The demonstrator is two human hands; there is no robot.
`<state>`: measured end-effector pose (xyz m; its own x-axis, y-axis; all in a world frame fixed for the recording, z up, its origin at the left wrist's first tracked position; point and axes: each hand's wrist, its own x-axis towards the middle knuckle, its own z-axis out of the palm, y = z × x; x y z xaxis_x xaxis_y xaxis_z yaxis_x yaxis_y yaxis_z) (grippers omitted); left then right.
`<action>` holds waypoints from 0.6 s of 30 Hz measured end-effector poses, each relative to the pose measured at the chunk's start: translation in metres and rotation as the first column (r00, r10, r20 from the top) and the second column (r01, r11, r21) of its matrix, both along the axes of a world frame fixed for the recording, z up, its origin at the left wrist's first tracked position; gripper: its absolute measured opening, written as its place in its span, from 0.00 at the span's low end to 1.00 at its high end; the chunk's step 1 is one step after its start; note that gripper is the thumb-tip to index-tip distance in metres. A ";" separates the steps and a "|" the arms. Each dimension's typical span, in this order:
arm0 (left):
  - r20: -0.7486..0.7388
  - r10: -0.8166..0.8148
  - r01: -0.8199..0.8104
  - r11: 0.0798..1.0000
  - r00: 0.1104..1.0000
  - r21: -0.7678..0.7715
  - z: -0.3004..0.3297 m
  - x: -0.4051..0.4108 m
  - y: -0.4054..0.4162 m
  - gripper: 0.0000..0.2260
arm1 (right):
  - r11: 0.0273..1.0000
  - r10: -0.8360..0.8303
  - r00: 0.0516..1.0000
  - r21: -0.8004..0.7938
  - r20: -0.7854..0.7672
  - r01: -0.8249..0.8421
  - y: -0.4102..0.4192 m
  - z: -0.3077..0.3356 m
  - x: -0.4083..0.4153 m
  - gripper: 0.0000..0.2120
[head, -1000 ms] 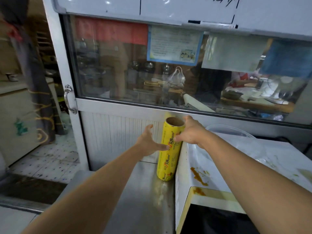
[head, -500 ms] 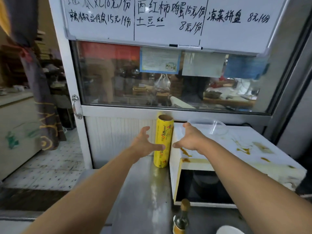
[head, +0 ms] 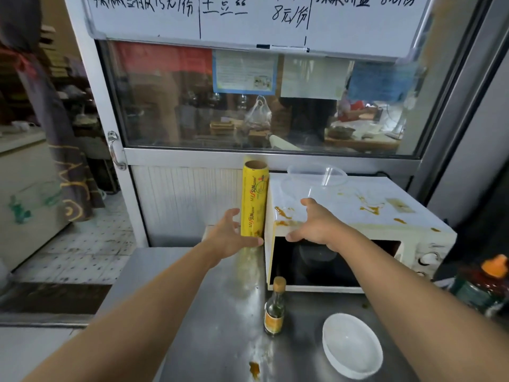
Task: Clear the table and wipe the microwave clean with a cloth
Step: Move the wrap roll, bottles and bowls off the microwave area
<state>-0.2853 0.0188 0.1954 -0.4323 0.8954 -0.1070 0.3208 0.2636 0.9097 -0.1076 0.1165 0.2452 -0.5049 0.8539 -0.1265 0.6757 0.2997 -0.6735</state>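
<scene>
Up close, a person reaches both bare arms forward over a steel table point(head: 220, 312) toward a white microwave point(head: 358, 213) that sits at the back right of it. The microwave's top carries several orange-brown sauce smears, and its dark door faces the person.

Standing upright against the microwave's left side, touching it, is a yellow roll of cling film point(head: 254, 199) with an open cardboard core at the top. The left hand point(head: 230, 238) is just left of and in front of the roll's lower end, fingers spread and loosely bent, thumb stretched across below the roll's base. It holds nothing; whether the fingertips brush the roll cannot be told.

The right hand point(head: 314, 223) hovers over the microwave's front left corner, fingers relaxed and spread, thumb pointing toward the roll. It grips nothing, and a narrow gap separates it from the roll.

On the microwave's top, toward the back, lie clear plastic containers point(head: 316, 177), hard to tell apart. In front of the microwave's door, near its left corner, stands a small glass bottle point(head: 274, 310) with a cork-coloured cap and orange label. Further forward and right of that lies a white bowl point(head: 352, 346). To the microwave's right, a dark jar with an orange top point(head: 487, 285) is blurred. Behind the microwave is a glass window point(head: 261, 106), with a handwritten whiteboard point(head: 248, 17) above it.
</scene>
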 end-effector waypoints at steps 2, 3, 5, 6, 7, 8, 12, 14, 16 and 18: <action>0.015 0.002 -0.002 1.000 1.000 0.001 -0.007 0.013 -0.002 0.43 | 1.000 -0.001 1.000 -0.014 -0.014 0.000 0.002 -0.008 0.010 0.48; 0.019 0.006 -0.006 1.000 1.000 -0.007 -0.010 0.020 -0.003 0.43 | 1.000 0.001 1.000 -0.020 -0.015 -0.002 0.003 -0.012 0.015 0.47; 0.031 0.018 -0.017 0.999 0.999 -0.028 -0.017 0.035 -0.004 0.44 | 0.999 0.006 1.000 -0.034 -0.016 -0.006 0.005 -0.020 0.027 0.47; 0.033 0.024 -0.022 0.999 0.999 -0.034 -0.019 0.043 -0.005 0.44 | 0.999 0.006 1.000 -0.040 -0.021 -0.007 0.005 -0.023 0.033 0.48; 0.026 0.028 -0.027 0.999 0.999 -0.037 -0.021 0.050 -0.005 0.44 | 0.999 0.006 1.000 -0.045 -0.028 -0.008 0.006 -0.027 0.040 0.48; 0.015 0.032 -0.031 0.999 0.999 -0.040 -0.023 0.058 -0.005 0.43 | 0.999 0.006 0.999 -0.049 -0.033 -0.008 0.007 -0.030 0.047 0.48; 0.011 0.018 -0.018 0.999 1.000 -0.029 -0.024 0.091 -0.001 0.42 | 0.998 -0.013 0.998 -0.054 -0.056 0.010 0.010 -0.039 0.079 0.47; 0.028 -0.001 0.002 1.000 1.000 -0.031 -0.026 0.108 0.003 0.42 | 0.998 -0.027 0.997 -0.052 -0.071 0.023 0.009 -0.042 0.096 0.48; 0.024 -0.010 0.011 0.999 1.000 -0.034 -0.028 0.125 0.008 0.42 | 0.998 -0.048 0.996 -0.040 -0.078 0.045 0.010 -0.044 0.115 0.47; 0.004 -0.018 0.018 0.999 1.000 -0.038 -0.032 0.144 0.015 0.43 | 0.997 -0.075 0.993 -0.029 -0.086 0.073 0.012 -0.047 0.137 0.47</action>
